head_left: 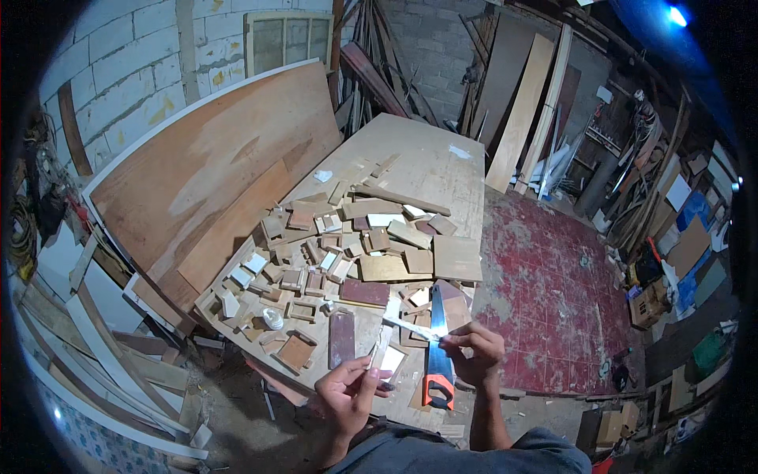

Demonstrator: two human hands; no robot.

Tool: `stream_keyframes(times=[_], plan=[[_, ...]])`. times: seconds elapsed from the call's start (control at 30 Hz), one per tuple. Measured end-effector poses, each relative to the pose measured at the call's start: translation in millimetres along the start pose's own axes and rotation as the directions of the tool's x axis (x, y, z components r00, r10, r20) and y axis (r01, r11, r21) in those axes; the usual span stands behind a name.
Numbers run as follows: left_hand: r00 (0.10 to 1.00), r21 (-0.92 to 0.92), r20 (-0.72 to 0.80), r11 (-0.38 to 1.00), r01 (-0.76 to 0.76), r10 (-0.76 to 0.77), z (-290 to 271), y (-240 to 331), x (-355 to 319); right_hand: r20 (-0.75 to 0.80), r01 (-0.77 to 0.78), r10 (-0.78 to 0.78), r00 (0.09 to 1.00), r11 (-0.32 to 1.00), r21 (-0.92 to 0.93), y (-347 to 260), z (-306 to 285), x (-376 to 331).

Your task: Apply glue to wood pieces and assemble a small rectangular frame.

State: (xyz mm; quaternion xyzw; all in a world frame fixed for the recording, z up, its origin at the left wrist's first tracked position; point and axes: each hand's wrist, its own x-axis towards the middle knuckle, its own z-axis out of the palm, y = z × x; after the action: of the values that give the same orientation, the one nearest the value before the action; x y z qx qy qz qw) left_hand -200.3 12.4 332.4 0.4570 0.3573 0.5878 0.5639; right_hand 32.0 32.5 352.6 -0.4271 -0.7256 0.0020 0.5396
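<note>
Closest to the person, the left hand is curled around the near end of a thin pale wood strip, while the right hand pinches a second pale strip by its end, angled up to the left. Just beyond, a handsaw with an orange handle lies on the desk among scattered wood offcuts. Farther left, a large plywood sheet leans on the block wall
</note>
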Motion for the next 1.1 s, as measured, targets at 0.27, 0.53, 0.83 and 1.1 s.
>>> stream_keyframes(times=[0.27, 0.53, 0.83, 1.1], plan=[[0.993, -0.022, -0.106, 0.998, 0.057, -0.059, -57.4, -6.1, 4.1, 0.087, -0.059, 0.054, 0.995, 0.996, 0.059, -10.1, 33.1, 0.2], [0.865, -0.061, -0.453, 0.976, 0.209, -0.214, -172.7, -48.4, -29.7, 0.196, -0.491, 0.467, 0.862, 0.867, 0.092, 25.8, 154.8, 10.7], [0.670, -0.249, -0.638, 0.925, 0.288, -0.381, -217.4, -51.3, -65.6, 0.522, -0.409, 0.352, 0.777, 0.912, -0.006, 117.8, 435.2, -14.5], [0.587, -0.217, -0.735, 0.938, 0.270, -0.339, -242.4, -53.7, -101.0, 0.693, -0.006, 0.119, 0.711, 0.987, -0.164, 145.9, 559.2, -46.0]])
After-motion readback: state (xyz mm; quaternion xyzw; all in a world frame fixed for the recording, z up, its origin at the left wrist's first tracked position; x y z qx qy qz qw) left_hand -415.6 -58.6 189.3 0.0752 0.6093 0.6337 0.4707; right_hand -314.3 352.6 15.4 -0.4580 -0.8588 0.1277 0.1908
